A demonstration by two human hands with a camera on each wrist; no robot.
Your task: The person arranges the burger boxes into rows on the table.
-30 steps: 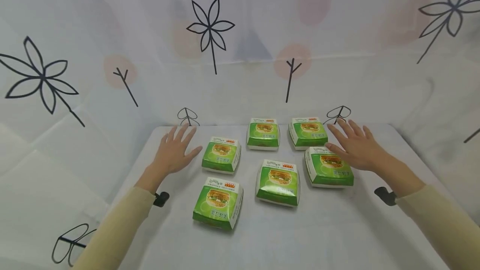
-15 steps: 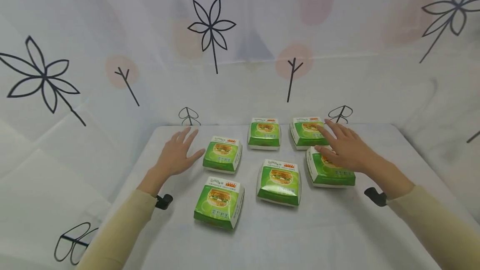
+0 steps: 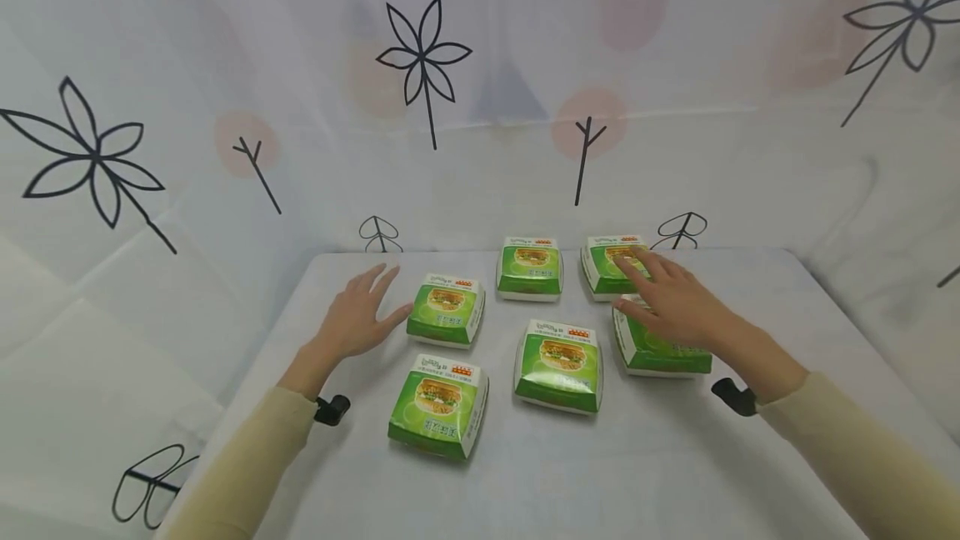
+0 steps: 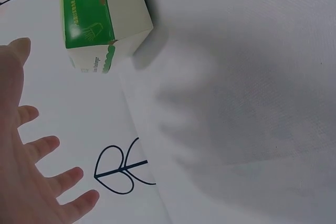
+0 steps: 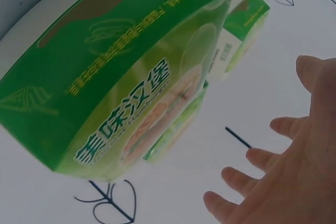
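Note:
Several green and white burger boxes stand on the white-covered table. Just left of the back-left box point(image 3: 446, 309), my left hand point(image 3: 351, 319) hovers with fingers spread and holds nothing. That hand point(image 4: 26, 145) and a box's corner point(image 4: 89, 14) appear apart in the left wrist view. Over the right-hand box point(image 3: 660, 350) my right hand point(image 3: 678, 302) reaches, its fingers extended. Its fingertips overlap the back-right box point(image 3: 603, 269) in the head view; the right hand grips neither. In the right wrist view, a large box point(image 5: 131, 87) sits beside the right hand point(image 5: 283, 156).
Between the hands are a front-left box point(image 3: 435, 407), a middle box point(image 3: 558, 365) and a back box point(image 3: 530, 269). A white cloth point(image 3: 480, 173) printed with plants hangs behind the table point(image 3: 525, 473). Black wrist mounts sit below both hands.
My right hand has moved left and is farther over the right-hand boxes. The left hand has shifted slightly right and nearer to me. All the boxes stay where they were.

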